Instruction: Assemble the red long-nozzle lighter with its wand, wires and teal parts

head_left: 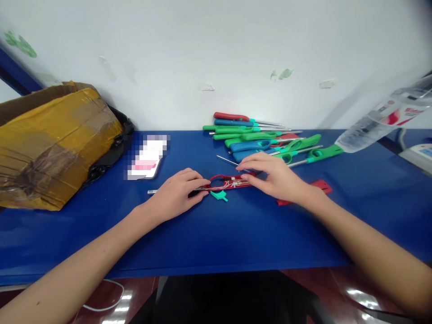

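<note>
An opened red lighter half-shell (227, 182) with wires inside lies on the blue table (236, 229), its metal tube sticking out to the left. My left hand (178, 193) presses its curled fingers on the shell's left end. My right hand (273, 175) pinches the shell's right end. A small teal trigger piece (219, 195) lies just in front of the shell. Another red shell half (319, 185) lies under my right wrist.
A pile of green, blue and red long-nosed lighters (266, 139) lies behind my hands. A taped cardboard box (50, 144) stands at the left, a blurred phone (146, 157) beside it. A clear plastic bag (384, 119) hangs at the right.
</note>
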`<state>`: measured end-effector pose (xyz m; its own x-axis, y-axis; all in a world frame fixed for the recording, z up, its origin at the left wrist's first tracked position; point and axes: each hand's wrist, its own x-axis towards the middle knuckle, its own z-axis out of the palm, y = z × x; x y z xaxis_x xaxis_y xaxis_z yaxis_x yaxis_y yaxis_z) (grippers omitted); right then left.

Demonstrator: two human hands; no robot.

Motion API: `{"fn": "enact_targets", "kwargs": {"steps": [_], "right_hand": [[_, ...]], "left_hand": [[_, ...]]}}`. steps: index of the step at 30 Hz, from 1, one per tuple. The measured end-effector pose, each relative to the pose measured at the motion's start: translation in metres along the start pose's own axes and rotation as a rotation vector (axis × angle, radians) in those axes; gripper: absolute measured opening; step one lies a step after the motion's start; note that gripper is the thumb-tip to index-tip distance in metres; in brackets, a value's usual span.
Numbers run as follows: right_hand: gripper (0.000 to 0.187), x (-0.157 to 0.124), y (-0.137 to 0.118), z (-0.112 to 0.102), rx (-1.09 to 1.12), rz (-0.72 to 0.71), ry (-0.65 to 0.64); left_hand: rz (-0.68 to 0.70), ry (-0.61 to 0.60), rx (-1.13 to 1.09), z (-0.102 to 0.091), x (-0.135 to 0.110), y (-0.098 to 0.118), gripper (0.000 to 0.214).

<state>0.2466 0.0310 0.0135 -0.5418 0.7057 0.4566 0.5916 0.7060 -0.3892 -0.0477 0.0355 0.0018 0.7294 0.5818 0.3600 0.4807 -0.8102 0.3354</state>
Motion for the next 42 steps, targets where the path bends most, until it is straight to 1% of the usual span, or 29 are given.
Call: {"fn": "enact_targets", "kwargs": {"steps": [2, 5, 9, 15, 18, 22, 27, 32, 35, 38, 42], "right_hand": [[0.017, -0.003, 0.005, -0.007, 0.0, -0.035, -0.078], [0.016, -0.006, 0.011, -0.01, -0.027, -0.063, -0.152], [0.018, -0.007, 0.013, -0.009, -0.051, -0.096, -0.174], [0.021, -0.007, 0.008, -0.01, -0.114, -0.124, -0.213], [0.024, -0.007, 0.005, -0.008, -0.131, -0.152, -0.203], [0.026, -0.006, 0.004, -0.004, -0.085, -0.182, -0.191], [0.026, -0.007, 0.003, -0.005, -0.073, -0.171, -0.204], [0.024, -0.008, -0.004, -0.006, -0.049, -0.116, -0.226], [0.022, -0.007, -0.006, -0.004, -0.017, -0.091, -0.192], [0.023, -0.005, -0.008, -0.001, 0.007, -0.081, -0.12], [0.025, -0.001, -0.013, 0.008, 0.022, -0.072, -0.048]], "left_hand": [[0.0, -0.019, 0.011, -0.001, 0.0, -0.001, 0.025], [-0.004, -0.038, 0.015, -0.003, 0.0, -0.002, 0.026], [-0.026, -0.046, 0.009, -0.003, -0.001, -0.005, 0.026], [-0.042, -0.05, 0.01, -0.005, 0.0, -0.004, 0.028], [-0.04, -0.046, 0.005, -0.005, 0.001, -0.004, 0.028], [-0.037, -0.045, -0.007, -0.005, 0.0, -0.004, 0.027], [-0.04, -0.05, -0.015, -0.004, -0.001, -0.005, 0.027], [-0.035, -0.069, -0.015, -0.006, -0.004, -0.007, 0.026], [-0.034, -0.07, -0.015, -0.007, -0.004, -0.006, 0.026], [-0.024, -0.079, -0.025, -0.007, -0.003, -0.003, 0.026], [0.001, -0.083, -0.048, -0.006, -0.002, 0.001, 0.024]]}}
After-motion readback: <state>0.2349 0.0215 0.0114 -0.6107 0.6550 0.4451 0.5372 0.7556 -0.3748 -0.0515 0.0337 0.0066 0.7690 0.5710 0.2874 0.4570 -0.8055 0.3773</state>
